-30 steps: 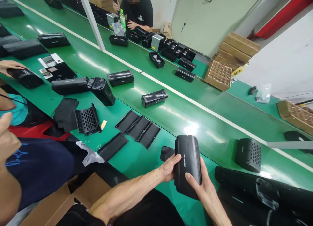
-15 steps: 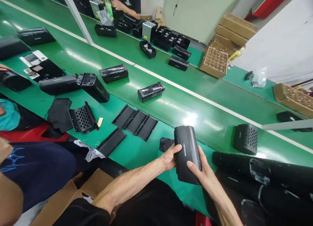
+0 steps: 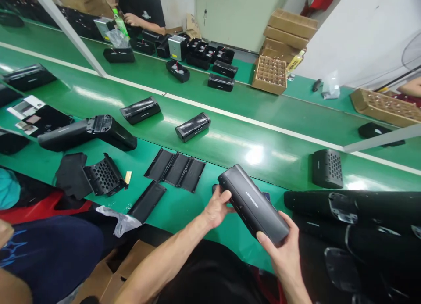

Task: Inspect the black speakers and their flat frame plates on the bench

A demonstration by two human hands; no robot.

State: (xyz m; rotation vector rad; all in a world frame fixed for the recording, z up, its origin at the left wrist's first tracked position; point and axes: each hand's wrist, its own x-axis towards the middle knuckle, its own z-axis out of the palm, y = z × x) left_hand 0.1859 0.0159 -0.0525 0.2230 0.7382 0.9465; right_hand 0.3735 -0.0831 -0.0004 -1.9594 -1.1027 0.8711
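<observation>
Between both hands I hold a long black plastic speaker housing (image 3: 255,203) with pale lettering on its face, tilted from upper left to lower right above the green bench. My left hand (image 3: 217,209) grips its upper left end, thumb along the edge and fingers partly hidden behind. Around the lower right end my right hand (image 3: 284,242) is closed, with the thumb at the near edge. Left of the hands lie three joined-looking black panels (image 3: 177,170), a single black panel (image 3: 148,201) and a black perforated grille (image 3: 105,174).
On the green conveyor (image 3: 230,124) sit a black housing (image 3: 192,126), another housing (image 3: 140,109), and a perforated unit (image 3: 327,169) at right. Dark housings (image 3: 315,207) are stacked at my right. A co-worker's dark sleeve (image 3: 49,247) is close on the left. Partitioned cartons (image 3: 269,73) stand across the belt.
The housing has turned from nearly upright to a slant, its top swinging left and its lower end right. Both hands stay on it. The view has shifted slightly.
</observation>
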